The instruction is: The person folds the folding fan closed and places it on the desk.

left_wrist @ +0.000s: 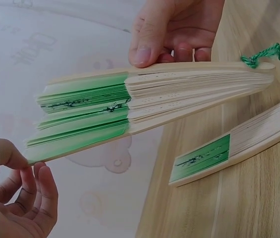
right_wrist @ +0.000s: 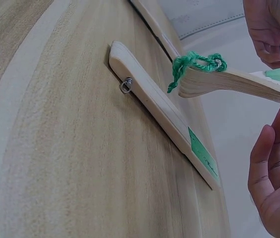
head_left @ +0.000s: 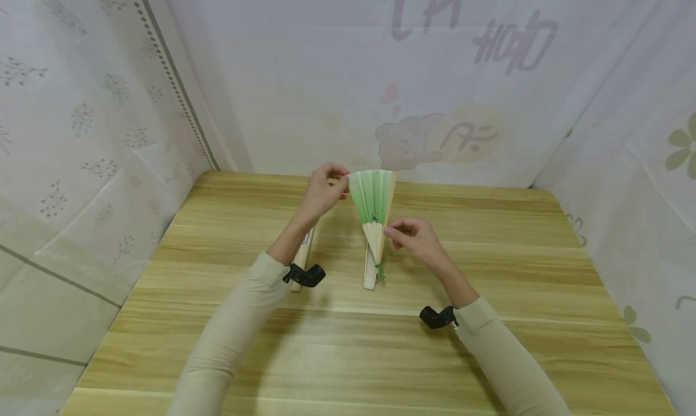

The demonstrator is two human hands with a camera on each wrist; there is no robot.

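Observation:
A green folding fan [head_left: 372, 195] with pale wooden ribs is held up over the table, spread partway into a wedge. My left hand [head_left: 324, 191] pinches its upper left corner between thumb and fingertips. On the other side, my right hand [head_left: 414, 238] pinches the outer rib lower down, with the other fingers loosely bent in the right wrist view. A green braided cord [left_wrist: 263, 55] hangs at the fan's narrow end. Beneath it, a second folding fan [right_wrist: 154, 106] lies closed on the table, with a green band and a small metal ring at its pivot.
Another closed fan [head_left: 302, 256] lies on the wooden table [head_left: 337, 355], partly hidden behind my left forearm. Printed cloth [head_left: 304, 78] hangs behind the table's far edge and along both sides. A black wrist camera [head_left: 437, 317] sits at my right cuff.

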